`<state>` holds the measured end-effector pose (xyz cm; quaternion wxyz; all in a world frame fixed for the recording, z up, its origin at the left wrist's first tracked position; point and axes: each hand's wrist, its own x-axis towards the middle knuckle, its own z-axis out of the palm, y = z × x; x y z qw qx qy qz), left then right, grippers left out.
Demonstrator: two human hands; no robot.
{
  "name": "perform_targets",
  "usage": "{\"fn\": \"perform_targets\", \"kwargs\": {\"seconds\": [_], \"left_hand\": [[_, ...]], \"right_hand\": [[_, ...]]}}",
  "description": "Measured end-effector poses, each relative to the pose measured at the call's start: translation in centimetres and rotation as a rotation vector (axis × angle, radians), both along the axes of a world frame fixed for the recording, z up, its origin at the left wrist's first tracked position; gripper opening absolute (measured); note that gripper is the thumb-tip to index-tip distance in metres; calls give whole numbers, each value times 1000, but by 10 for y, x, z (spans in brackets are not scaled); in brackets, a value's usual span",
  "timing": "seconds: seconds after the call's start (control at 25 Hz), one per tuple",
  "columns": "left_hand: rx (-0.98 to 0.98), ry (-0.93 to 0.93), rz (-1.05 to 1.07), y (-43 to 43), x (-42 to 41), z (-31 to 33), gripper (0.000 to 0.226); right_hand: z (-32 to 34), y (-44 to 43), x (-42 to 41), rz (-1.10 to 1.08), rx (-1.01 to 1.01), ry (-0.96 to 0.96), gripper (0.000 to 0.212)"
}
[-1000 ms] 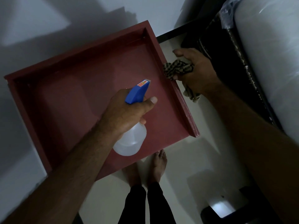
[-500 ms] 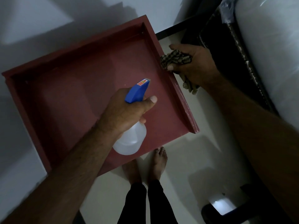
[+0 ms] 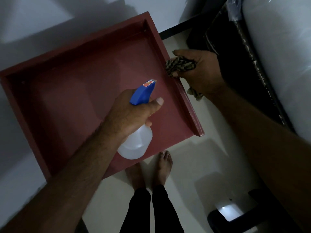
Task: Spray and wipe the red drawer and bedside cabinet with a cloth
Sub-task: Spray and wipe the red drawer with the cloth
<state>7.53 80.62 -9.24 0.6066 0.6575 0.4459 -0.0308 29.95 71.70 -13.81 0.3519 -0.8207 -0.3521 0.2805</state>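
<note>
The pale floor [image 3: 193, 165] carries two bare feet [image 3: 163, 167] standing close together near its middle, a dark bed base [image 3: 217, 39] along its right side and a dark object [image 3: 217, 221] with a bright patch at the lower right, while whether the red drawer [image 3: 75, 101] touches it cannot be told.

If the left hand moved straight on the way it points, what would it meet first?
Probably the right wall of the red rectangular drawer, near the patterned cloth in the right hand. Height is unclear, so the left hand, gripping a blue-and-white plastic spray bottle, might pass over.
</note>
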Motion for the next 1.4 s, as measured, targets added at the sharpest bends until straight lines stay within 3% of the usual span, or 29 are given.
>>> {"fn": "perform_targets", "kwargs": {"seconds": [0.28,0.44,0.6,0.84,1.12,1.4], "left_hand": [[20,12,-3,-5,-4,6,51],[31,10,3,-9,-5,9,55],[15,17,27,-13,-5,10,50],[36,25,10,-14,-10,15,45],[26,29,5,-20,-19,14,44],[33,19,-39,-25,-31,17,49]], "right_hand": [[8,-40,-16,-11,-154,13,46],[8,-23,-9,77,-132,-170,54],[10,-24,-11,97,-160,-229,55],[8,-73,-24,26,-262,-79,53],[13,-43,-29,44,-205,-280,59],[13,-76,-51,-25,-234,-315,57]]}}
